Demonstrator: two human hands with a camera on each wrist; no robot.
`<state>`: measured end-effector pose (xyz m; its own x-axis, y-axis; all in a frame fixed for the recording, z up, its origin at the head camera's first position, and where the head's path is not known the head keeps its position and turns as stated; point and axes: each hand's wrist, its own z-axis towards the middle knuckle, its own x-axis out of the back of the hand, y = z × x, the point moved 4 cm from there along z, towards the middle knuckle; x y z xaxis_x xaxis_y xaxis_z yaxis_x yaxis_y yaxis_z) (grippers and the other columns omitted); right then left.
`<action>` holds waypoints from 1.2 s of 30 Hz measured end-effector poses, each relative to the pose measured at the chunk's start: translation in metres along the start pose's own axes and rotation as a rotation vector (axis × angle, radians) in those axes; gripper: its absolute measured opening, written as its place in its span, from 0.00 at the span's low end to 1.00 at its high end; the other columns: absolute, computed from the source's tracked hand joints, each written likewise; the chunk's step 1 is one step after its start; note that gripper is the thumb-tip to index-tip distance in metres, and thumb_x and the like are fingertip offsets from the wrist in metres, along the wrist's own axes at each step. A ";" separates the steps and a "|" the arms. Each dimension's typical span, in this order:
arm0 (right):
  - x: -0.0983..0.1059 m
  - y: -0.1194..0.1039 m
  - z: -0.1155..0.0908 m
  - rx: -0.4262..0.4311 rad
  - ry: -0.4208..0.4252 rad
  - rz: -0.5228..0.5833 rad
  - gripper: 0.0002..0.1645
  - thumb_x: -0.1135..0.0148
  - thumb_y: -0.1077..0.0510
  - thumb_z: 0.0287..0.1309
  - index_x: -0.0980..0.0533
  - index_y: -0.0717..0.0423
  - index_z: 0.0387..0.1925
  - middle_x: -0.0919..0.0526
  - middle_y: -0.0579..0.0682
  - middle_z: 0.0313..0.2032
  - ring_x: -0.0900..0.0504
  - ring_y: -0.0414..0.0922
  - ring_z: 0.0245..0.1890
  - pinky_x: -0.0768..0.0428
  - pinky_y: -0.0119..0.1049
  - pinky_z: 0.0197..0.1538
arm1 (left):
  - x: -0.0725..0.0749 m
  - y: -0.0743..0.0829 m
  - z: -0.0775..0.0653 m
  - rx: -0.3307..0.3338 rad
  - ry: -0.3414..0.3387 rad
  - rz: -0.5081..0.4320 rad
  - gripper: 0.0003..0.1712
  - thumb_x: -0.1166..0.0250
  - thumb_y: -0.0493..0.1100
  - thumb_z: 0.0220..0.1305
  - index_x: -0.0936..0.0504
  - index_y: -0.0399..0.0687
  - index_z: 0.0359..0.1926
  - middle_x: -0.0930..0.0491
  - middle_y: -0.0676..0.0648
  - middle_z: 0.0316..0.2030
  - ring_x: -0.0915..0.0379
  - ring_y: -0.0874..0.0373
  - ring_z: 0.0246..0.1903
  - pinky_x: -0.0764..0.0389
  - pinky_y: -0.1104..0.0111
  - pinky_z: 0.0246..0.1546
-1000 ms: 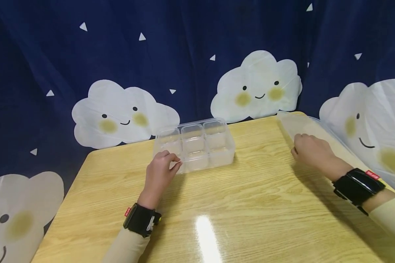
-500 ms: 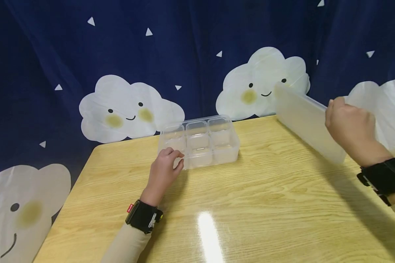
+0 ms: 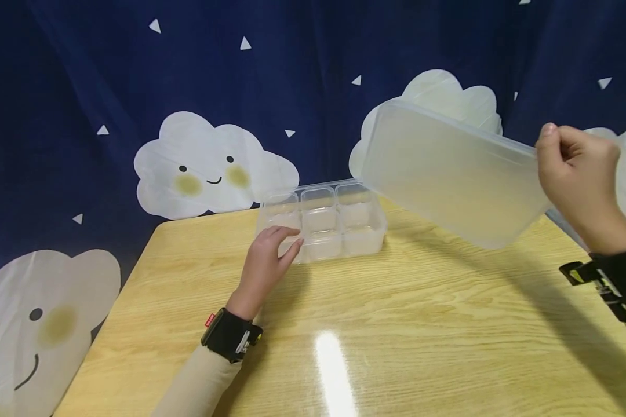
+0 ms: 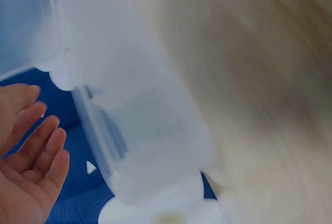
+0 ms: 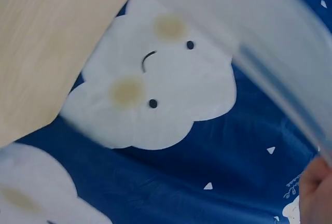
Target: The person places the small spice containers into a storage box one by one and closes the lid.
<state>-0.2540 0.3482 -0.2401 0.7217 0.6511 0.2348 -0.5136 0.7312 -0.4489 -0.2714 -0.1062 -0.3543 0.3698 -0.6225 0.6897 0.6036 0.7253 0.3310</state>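
Observation:
A clear plastic box [image 3: 364, 241] divided into several compartments stands near the table's back edge in the head view. My left hand [image 3: 267, 260] is at its front left corner, thumb and fingers apart and loosely curved. The left wrist view shows that hand [image 4: 36, 175] holding nothing, beside the blurred box [image 4: 155, 125]. At the right, my right hand [image 3: 579, 174] grips one end of a translucent rectangular lid [image 3: 448, 174]. The lid is raised above the table, tilted, its far corner overlapping the box's right back corner in this view. The right wrist view catches the lid [image 5: 280, 32] blurred.
The wooden table [image 3: 396, 336] reaches back to a dark blue curtain [image 3: 271, 75] printed with smiling clouds. A pale translucent strip [image 3: 563, 226] shows at the table's right edge, partly behind the right hand.
My right hand has lifted the lid off the table's right side and swung it up and left toward the box. The left hand's fingers have spread apart at the box's corner.

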 end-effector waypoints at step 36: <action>-0.088 -0.010 -0.059 -0.530 -0.636 0.758 0.35 0.43 0.65 0.72 0.47 0.57 0.73 0.18 0.43 0.38 0.16 0.35 0.32 0.19 0.24 0.37 | 0.020 0.003 0.014 0.411 0.297 -0.457 0.13 0.37 0.43 0.73 0.14 0.34 0.40 0.15 0.42 0.28 0.16 0.60 0.18 0.21 0.74 0.16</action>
<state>-0.2852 0.2713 -0.3072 -0.1399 0.9874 0.0745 -0.3474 0.0215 -0.9375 -0.2723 -0.1122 -0.3308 0.3552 -0.9044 0.2364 0.4497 0.3870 0.8050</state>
